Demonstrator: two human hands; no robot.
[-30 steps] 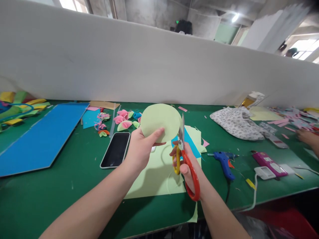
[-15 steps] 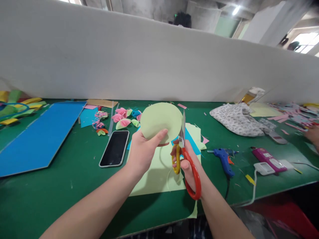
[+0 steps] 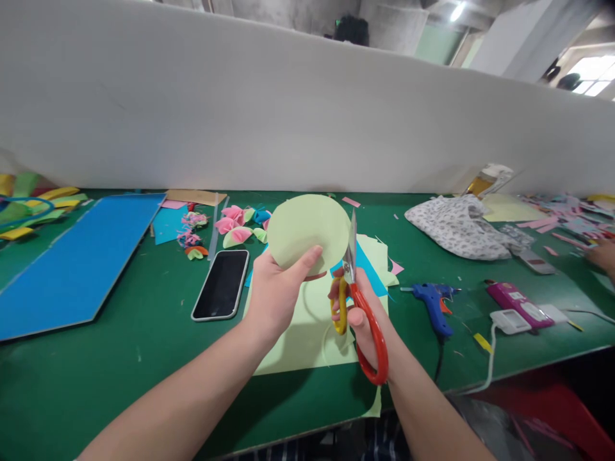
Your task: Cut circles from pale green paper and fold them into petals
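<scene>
My left hand (image 3: 281, 282) pinches a round pale green paper disc (image 3: 307, 224) by its lower edge, thumb on the near face and fingers mostly hidden behind. In my right hand (image 3: 362, 307) is a pair of scissors (image 3: 368, 326) with one red and one yellow handle. The blades point upward along the disc's right edge; I cannot tell whether they touch it. Beneath both hands lies a larger pale green sheet (image 3: 298, 349) with curled offcuts on it, and a blue paper piece (image 3: 368, 272) shows at its right side.
Left of the sheet is a phone (image 3: 221, 285), with folded paper petals (image 3: 234, 221) behind it. A large blue board (image 3: 81, 262) lies far left. To the right are a blue glue gun (image 3: 435, 307), a purple power strip (image 3: 519, 304) and patterned cloth (image 3: 456, 227). Another person's hand (image 3: 603, 256) shows far right.
The disc has shifted very slightly left against the scissor blades. My grips look the same, and the view has tilted a little.
</scene>
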